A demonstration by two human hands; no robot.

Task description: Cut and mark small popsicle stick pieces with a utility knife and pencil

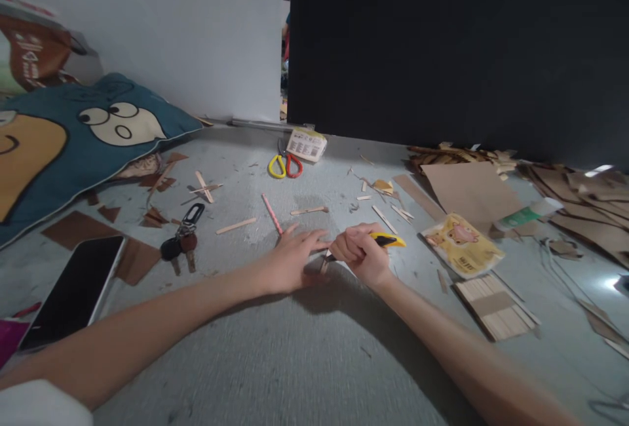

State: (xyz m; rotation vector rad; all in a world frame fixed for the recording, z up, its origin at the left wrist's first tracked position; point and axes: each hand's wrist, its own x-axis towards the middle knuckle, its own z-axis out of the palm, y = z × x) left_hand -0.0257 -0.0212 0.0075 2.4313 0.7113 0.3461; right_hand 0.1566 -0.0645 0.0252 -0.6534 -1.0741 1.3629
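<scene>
My right hand (362,252) is closed around a utility knife (393,240) with a yellow and black handle. Its blade points down and left toward my left hand (292,259). The left thumb and fingers hold a small wooden stick (324,267) against the tabletop, right by the blade; most of that stick is hidden. Just beyond the left fingers lies a pink striped pencil (272,213). Loose craft sticks (309,210) rest near both hands, one (236,225) to the left.
Red-and-yellow scissors (285,162) lie ahead beside a small packet (307,145). Keys (183,246), a phone (73,288) and a blue cushion (98,131) are at left. On the right are a yellow packet (462,242), bundled craft sticks (496,306), a glue tube (528,214) and cardboard (472,193).
</scene>
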